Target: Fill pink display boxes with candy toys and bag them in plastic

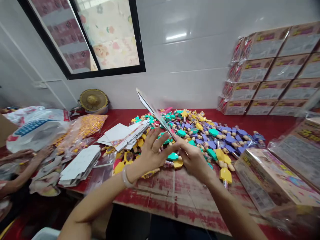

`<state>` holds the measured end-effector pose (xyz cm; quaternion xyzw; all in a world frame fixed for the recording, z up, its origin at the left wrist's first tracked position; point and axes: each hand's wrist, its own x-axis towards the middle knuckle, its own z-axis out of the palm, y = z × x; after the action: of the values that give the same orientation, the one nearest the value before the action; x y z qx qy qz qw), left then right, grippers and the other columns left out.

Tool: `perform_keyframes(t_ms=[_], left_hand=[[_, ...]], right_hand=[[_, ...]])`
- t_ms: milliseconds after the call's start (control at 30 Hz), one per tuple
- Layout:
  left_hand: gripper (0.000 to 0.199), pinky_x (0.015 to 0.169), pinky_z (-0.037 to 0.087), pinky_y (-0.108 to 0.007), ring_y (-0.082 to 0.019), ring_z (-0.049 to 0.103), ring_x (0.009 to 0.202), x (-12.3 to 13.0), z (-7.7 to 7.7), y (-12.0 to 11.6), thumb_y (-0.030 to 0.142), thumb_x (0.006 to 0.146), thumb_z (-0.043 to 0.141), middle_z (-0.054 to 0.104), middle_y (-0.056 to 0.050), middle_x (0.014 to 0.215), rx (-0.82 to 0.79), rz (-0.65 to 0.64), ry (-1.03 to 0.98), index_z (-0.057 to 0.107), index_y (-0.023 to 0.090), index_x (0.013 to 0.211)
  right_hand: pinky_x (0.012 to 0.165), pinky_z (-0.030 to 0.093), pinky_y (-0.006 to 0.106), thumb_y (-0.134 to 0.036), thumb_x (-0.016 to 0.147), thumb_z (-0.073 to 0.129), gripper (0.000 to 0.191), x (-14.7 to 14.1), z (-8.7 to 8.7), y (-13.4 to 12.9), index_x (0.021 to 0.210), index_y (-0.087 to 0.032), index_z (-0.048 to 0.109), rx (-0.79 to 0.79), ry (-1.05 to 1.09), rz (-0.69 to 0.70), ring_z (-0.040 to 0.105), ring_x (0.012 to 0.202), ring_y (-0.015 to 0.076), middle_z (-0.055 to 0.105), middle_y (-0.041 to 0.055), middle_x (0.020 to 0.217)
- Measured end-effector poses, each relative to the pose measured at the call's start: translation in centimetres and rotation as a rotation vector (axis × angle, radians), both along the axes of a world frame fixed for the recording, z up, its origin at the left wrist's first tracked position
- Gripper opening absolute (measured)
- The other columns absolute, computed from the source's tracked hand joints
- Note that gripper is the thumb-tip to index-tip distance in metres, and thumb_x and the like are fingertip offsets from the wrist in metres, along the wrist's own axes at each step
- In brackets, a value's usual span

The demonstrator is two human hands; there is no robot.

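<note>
Above the heap of toys, a flat folded cardboard piece (157,115) with a white face stands up on edge, seen nearly edge-on. My right hand (193,156) pinches its lower end between thumb and fingers. My left hand (153,150) is beside it, fingers spread, with its thumb reaching to the right hand near the card's lower end. Behind and under both hands lies a heap of small toys (212,145) in yellow, green and purple with clear tubes. To the left, loose flat cartons (133,135) rest on the heap, and a neat stack of white flat cartons (80,165) lies closer.
Wrapped packed boxes (265,71) are stacked by the wall, with more wrapped boxes (277,180) at right. On the left are a bag of small yellow pieces (87,128), plastic bags (37,125) and another person's hands (41,155). The red table (175,203) has a worn front edge.
</note>
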<state>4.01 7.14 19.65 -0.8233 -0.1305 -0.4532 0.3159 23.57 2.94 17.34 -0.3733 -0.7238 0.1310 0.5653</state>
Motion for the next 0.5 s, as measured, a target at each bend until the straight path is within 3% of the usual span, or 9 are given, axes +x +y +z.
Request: perform_keyframes(t_ms=[100,267,433,500], left_hand=[[0.064,0.128,0.015,-0.052,-0.028,0.008,0.158,-1.3,-0.1,0.6,0.019,0.088,0.070,0.039,-0.003,0.160,0.051,0.189,0.106,0.049,0.039,0.145],[0.056,0.128,0.011,-0.054,-0.027,0.003,0.158,-2.7,0.1,-0.5,0.022,0.088,0.070,0.046,-0.005,0.156,0.103,0.329,0.186,0.055,0.032,0.141],[0.068,0.126,-0.006,-0.059,-0.024,-0.013,0.157,-2.6,2.8,-0.2,0.020,0.089,0.067,0.037,0.002,0.163,0.156,0.354,0.309,0.044,0.039,0.149],[0.065,0.125,-0.011,-0.059,-0.023,-0.011,0.157,-2.7,3.8,0.2,0.018,0.089,0.067,0.038,0.002,0.162,0.163,0.355,0.338,0.046,0.038,0.148]], right_hand=[[0.086,0.058,0.034,-0.034,0.099,0.048,0.034,0.5,-0.9,0.4,0.121,-0.025,0.072,-0.078,-0.040,-0.015,0.072,0.090,0.0235,0.077,0.0039,0.102],[0.066,0.053,0.026,-0.035,0.097,0.053,0.034,1.4,-0.7,0.7,0.120,-0.020,0.074,-0.087,-0.028,-0.111,0.068,0.068,0.0181,0.076,0.0020,0.086],[0.063,0.051,0.024,-0.034,0.093,0.057,0.031,1.9,0.2,0.5,0.113,-0.020,0.077,-0.102,-0.078,-0.030,0.066,0.067,0.0165,0.077,0.0004,0.088],[0.060,0.051,0.024,-0.034,0.092,0.057,0.031,1.9,0.0,0.6,0.111,-0.022,0.078,-0.086,-0.067,-0.040,0.066,0.064,0.0159,0.077,-0.0005,0.083]])
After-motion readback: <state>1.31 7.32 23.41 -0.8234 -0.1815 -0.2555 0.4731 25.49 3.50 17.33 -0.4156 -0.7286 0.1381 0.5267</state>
